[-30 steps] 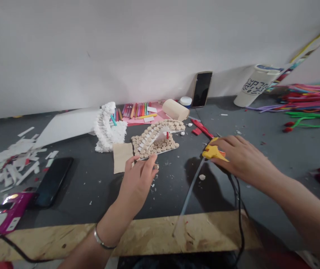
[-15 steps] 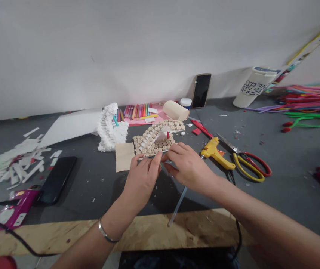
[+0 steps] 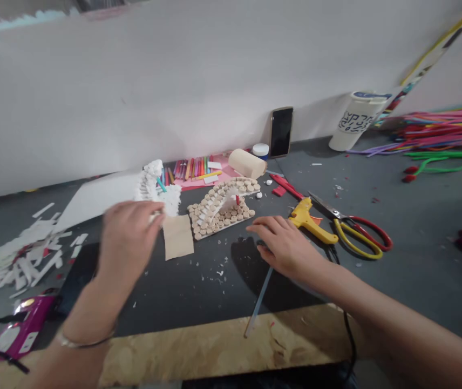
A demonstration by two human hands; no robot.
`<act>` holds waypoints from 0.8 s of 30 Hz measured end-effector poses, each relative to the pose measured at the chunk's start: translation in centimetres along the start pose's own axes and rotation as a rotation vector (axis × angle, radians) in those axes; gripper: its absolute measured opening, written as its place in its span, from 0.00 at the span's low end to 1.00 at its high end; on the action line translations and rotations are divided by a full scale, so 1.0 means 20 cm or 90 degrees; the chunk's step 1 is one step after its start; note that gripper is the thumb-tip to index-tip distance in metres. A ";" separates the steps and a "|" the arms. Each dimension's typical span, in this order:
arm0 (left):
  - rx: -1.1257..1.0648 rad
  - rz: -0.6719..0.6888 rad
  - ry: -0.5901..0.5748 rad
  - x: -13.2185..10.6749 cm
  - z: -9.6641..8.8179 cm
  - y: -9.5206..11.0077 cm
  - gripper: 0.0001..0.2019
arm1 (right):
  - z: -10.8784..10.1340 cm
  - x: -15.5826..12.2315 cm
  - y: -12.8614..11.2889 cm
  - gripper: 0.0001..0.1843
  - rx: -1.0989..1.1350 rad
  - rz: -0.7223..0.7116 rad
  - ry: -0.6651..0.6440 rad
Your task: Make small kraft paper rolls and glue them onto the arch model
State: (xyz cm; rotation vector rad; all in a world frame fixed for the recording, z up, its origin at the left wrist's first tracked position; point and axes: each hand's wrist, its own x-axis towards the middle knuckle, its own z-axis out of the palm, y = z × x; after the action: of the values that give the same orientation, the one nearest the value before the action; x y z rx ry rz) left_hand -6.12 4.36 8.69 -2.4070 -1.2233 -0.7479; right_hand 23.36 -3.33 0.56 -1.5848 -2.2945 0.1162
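Observation:
My left hand (image 3: 128,237), blurred by motion, pinches a small pale piece (image 3: 156,215) between thumb and fingers; its kind is too smeared to tell. Beside those fingertips lies a flat beige paper piece (image 3: 178,237), with a white craft model (image 3: 150,178) of stacked bits behind. A small arched model (image 3: 223,205), covered in beige paper coils with a red bit at its middle, sits between my hands. My right hand (image 3: 285,243) hovers open, thumb apart from the fingers, in front of a yellow glue gun (image 3: 310,221). A clear glue stick (image 3: 258,302) shows below it.
Scissors (image 3: 356,229) with red and yellow handles lie right of the glue gun. At left are white paper strips (image 3: 20,254), a dark phone (image 3: 79,275) and a purple device (image 3: 22,329). Behind stand a phone (image 3: 282,131), a beige roll (image 3: 247,163) and a tumbler (image 3: 356,121).
My left hand has moved left, away from the arched model and from my right hand, carrying the small pale piece. My right hand has opened slightly, staying near the glue gun.

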 end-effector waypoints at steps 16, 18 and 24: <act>-0.161 0.046 -0.133 0.17 0.32 0.24 0.06 | 0.07 0.33 0.13 0.15 -0.084 0.099 -0.076; -0.166 0.025 -0.132 0.16 0.31 0.24 0.06 | 0.09 0.39 0.12 0.16 -0.086 0.094 -0.083; -0.185 -0.019 -0.139 0.07 0.26 0.20 0.04 | 0.15 0.47 0.08 0.16 -0.101 0.073 -0.096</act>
State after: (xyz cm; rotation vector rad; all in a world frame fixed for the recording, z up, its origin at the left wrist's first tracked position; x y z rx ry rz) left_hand -0.56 5.70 5.04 -2.7750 -1.3123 -0.7297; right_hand 20.82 6.37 -0.43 -1.8458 -2.3761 0.0867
